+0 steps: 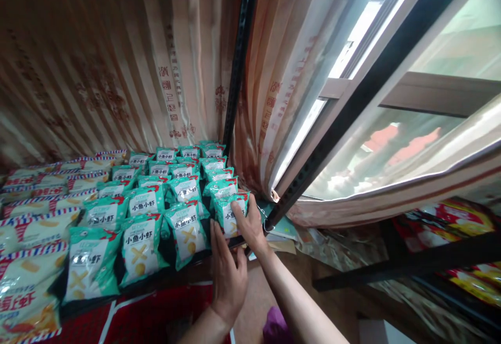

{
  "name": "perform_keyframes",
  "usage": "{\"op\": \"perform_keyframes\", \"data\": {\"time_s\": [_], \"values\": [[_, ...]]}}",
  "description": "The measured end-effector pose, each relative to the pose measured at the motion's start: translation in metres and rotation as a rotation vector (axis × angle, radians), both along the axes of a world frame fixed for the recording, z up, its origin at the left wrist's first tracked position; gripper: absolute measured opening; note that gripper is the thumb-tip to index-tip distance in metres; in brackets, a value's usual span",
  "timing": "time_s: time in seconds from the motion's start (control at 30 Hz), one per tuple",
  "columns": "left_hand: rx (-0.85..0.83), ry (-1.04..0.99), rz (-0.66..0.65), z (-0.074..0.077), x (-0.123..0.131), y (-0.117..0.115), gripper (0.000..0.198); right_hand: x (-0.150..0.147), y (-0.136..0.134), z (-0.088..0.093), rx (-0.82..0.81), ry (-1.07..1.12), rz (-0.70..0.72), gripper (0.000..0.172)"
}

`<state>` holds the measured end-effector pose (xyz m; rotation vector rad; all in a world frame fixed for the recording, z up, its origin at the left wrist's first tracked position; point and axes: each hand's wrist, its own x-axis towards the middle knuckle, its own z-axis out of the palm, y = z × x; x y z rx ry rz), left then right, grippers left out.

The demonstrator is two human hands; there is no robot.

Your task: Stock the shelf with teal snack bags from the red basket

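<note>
A teal and white snack bag [231, 217] stands upright at the right front end of the shelf. My right hand [250, 224] grips its right side, thumb across the front and the other fingers mostly hidden behind it. Just below and to the left, my left hand [229, 276] has its fingers stretched out, the tips at the bag's lower left edge. Matching teal bags stand in rows behind and to the left; the nearest neighbour is another teal bag [187, 235] left of my hands.
Cream snack bags [33, 271] with striped tops fill the shelf's left side. Black metal posts [309, 177] rise at the right corner, beside a curtained window. Red packaging [156, 315] lies below the shelf's front edge. Another rack [410, 260] with colourful packets stands at the right.
</note>
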<state>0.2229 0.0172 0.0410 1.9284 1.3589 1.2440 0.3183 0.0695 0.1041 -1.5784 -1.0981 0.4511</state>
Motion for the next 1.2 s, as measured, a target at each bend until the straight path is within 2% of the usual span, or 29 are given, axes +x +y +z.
{"op": "perform_keyframes", "data": {"time_s": [0.17,0.3,0.47,0.57,0.7,0.8,0.9,1.0,1.1,1.2], "values": [[0.310,0.190,-0.045,0.004,-0.013,-0.011,0.065,0.002,0.002,-0.002,0.004,-0.027,-0.002,0.037],[0.472,0.370,-0.031,0.002,-0.019,0.004,0.055,0.002,0.004,-0.005,0.000,-0.060,-0.030,0.035],[0.626,0.516,-0.052,-0.012,-0.017,0.018,0.046,0.000,0.005,-0.007,0.054,-0.072,-0.003,0.036],[0.611,0.554,-0.056,-0.020,-0.014,0.018,0.045,-0.001,0.002,-0.006,0.049,-0.049,0.004,0.037],[0.567,0.555,-0.046,-0.019,-0.013,0.017,0.049,0.001,0.000,-0.003,0.078,-0.045,0.047,0.041],[0.577,0.548,-0.051,-0.015,-0.014,0.017,0.050,0.011,0.013,0.001,0.150,-0.003,-0.063,0.041],[0.578,0.544,-0.059,-0.011,-0.014,0.018,0.052,0.027,0.041,0.003,0.156,0.196,-0.190,0.036],[0.568,0.540,-0.063,-0.011,-0.014,0.018,0.052,0.042,0.072,0.003,0.108,0.670,-0.170,0.027],[0.543,0.539,-0.052,-0.012,-0.012,0.017,0.051,0.050,0.094,-0.001,0.083,0.778,-0.154,0.023],[0.534,0.530,-0.043,-0.013,-0.012,0.018,0.052,0.052,0.103,-0.004,0.061,0.776,-0.107,0.031]]}}
